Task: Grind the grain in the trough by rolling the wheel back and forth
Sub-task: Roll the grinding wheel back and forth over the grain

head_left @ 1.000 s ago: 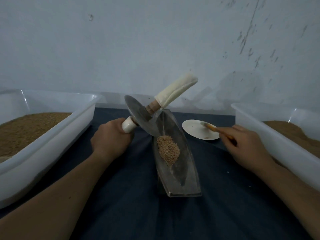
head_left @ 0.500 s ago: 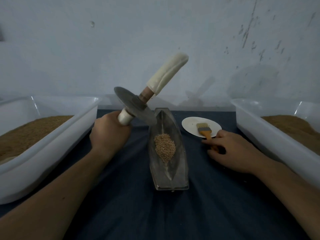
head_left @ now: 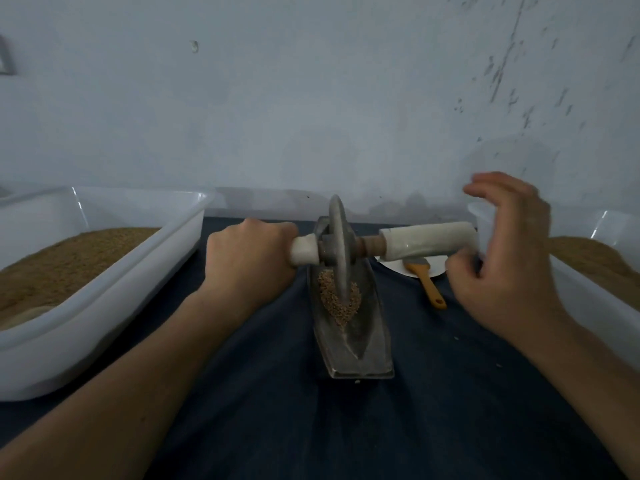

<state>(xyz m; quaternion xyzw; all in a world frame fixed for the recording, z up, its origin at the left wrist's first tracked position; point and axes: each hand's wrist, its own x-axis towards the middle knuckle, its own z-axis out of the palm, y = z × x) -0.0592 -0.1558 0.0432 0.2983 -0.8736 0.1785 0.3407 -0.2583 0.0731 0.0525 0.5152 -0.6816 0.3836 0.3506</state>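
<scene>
The left hand [head_left: 252,258] clenches one cloth-wrapped handle. The right hand [head_left: 509,251] hovers spread and released just beside the other handle [head_left: 429,242]. Between the hands the wheel [head_left: 337,244] stands upright, its edge in the grain [head_left: 337,301] heaped in the trough [head_left: 349,341]. The right hand should probably take its handle first, so that pressure is even and the wheel keeps to the groove. Outside each hand sits a white tub, the left tub [head_left: 104,296] and the right tub [head_left: 595,306], both holding brown meal [head_left: 69,258].
</scene>
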